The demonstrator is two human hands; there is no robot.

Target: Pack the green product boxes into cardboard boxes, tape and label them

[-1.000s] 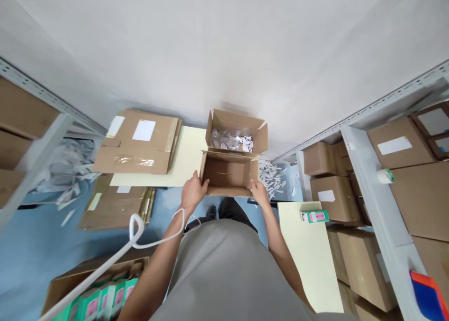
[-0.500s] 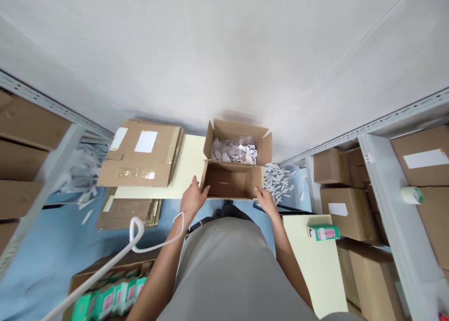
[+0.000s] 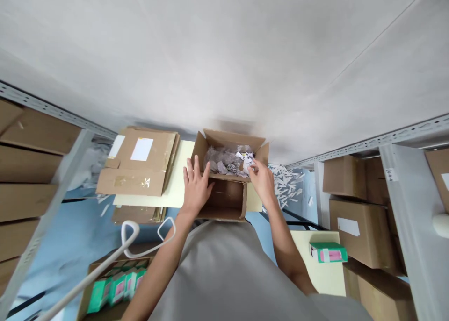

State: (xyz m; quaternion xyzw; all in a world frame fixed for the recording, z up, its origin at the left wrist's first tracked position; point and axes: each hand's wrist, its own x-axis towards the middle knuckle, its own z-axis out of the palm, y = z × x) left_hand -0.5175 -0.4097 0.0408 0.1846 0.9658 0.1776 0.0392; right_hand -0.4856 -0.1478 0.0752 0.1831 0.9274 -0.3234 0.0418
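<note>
My left hand, fingers spread, lies over the left edges of two cardboard boxes standing one behind the other. The nearer box is open toward me, its brown inside partly shaded. Behind it, the open box has its flaps up and holds clear plastic wrap and crumpled paper. At that box's right front corner my right hand reaches in, thumb and fingers closed on a piece of crumpled white paper.
Flattened cartons lie on the pale tabletop at left. A green-and-pink box rests on another pale surface at right. White paper strips lie beyond. A white bent rod crosses front left, above a carton of green boxes. Shelves with cartons flank both sides.
Both hands have left the sides of the nearer box. That box sits closer to my body. My right hand has moved forward to the paper in the rear box; my left has opened flat.
</note>
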